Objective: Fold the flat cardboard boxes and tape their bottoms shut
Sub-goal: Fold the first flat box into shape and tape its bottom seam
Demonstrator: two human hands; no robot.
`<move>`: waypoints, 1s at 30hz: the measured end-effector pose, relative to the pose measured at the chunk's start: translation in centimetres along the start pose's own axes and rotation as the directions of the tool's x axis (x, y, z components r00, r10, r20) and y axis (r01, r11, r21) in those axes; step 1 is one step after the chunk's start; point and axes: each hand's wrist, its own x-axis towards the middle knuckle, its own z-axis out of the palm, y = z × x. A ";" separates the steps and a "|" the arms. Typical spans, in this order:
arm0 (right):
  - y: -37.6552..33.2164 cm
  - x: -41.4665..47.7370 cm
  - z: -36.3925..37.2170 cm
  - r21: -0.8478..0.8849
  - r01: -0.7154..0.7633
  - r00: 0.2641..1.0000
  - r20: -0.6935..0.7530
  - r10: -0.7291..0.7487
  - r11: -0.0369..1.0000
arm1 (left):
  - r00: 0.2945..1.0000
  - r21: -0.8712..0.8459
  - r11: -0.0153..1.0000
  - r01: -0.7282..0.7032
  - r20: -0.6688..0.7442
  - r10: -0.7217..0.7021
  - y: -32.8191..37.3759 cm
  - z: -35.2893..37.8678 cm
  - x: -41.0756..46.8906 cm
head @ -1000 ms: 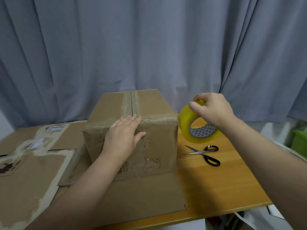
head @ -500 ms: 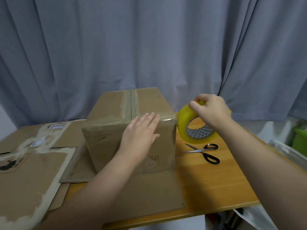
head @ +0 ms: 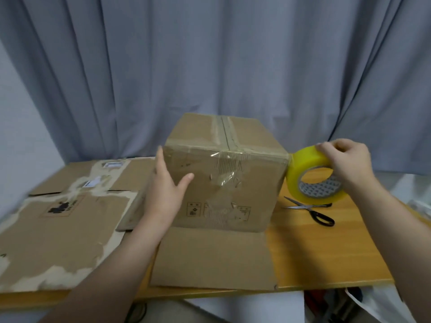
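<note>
A folded cardboard box [head: 233,178] stands bottom-up in the middle of the wooden table [head: 326,252], its closed flaps on top with tape along the seam and a strip across the front top edge. My left hand [head: 165,190] lies flat with straight fingers against the box's front left corner. My right hand [head: 347,162] grips a yellow tape roll [head: 312,176] held against the box's upper right corner, where the tape meets the cardboard. One loose flap [head: 214,257] of the box lies flat toward me.
Flat worn cardboard boxes [head: 60,220] cover the table's left side. Black-handled scissors [head: 312,210] lie on the table under the tape roll. A grey curtain [head: 210,66] hangs behind. White plastic bags [head: 382,304] sit below the table's right edge.
My left hand slid from the box's front face, right of centre, to its left corner. The tape roll stayed by the right corner.
</note>
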 end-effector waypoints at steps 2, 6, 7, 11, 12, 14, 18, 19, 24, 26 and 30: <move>-0.5 -0.8 -0.7 0.038 -0.043 0.999 -0.021 0.044 0.998 | 0.998 0.028 0.998 -0.055 -0.014 0.056 1.0 -0.8 1.6; -3.2 -3.1 -1.3 -0.019 -0.085 0.996 -0.005 0.085 0.996 | 0.996 -0.021 0.996 -0.091 0.001 0.091 1.7 -3.1 5.2; -4.2 -3.9 -1.1 -0.056 -0.068 0.997 0.027 0.069 0.996 | 0.997 -0.008 0.997 -0.076 0.017 0.076 1.3 -3.7 5.7; -7.3 -7.1 1.2 -0.178 0.004 0.981 0.193 0.031 0.984 | 0.995 0.102 0.992 0.068 0.063 -0.075 -0.3 -4.1 4.5; -7.6 -7.9 1.9 -0.171 0.009 0.970 0.239 0.033 0.985 | 0.993 0.091 0.992 0.091 0.071 -0.098 -0.2 -3.5 3.5; -7.9 -9.2 2.7 -0.134 0.005 0.939 0.342 0.042 0.991 | 0.984 0.016 0.990 0.140 0.111 -0.141 0.7 -2.3 0.3; -8.3 -10.3 2.4 -0.104 0.008 0.899 0.436 0.038 0.995 | 0.925 -0.163 0.938 0.306 0.286 -0.252 1.9 0.1 -4.8; -8.3 -10.5 2.1 -0.067 -0.005 0.895 0.445 0.035 0.998 | 0.912 -0.144 0.939 0.314 0.321 -0.255 2.0 0.3 -5.3; -8.8 -11.9 1.4 0.095 -0.052 0.884 0.468 0.001 0.994 | 0.926 -0.209 0.937 0.278 0.317 -0.204 3.3 0.4 -4.3; -9.6 -12.2 1.5 0.146 -0.056 0.895 0.445 -0.015 0.988 | 0.949 -0.224 0.950 0.218 0.277 -0.153 3.6 0.3 -3.4; -11.5 -12.6 2.2 0.201 -0.024 0.908 0.415 -0.063 0.979 | 0.960 -0.352 0.914 0.204 0.253 -0.118 3.4 0.0 -0.5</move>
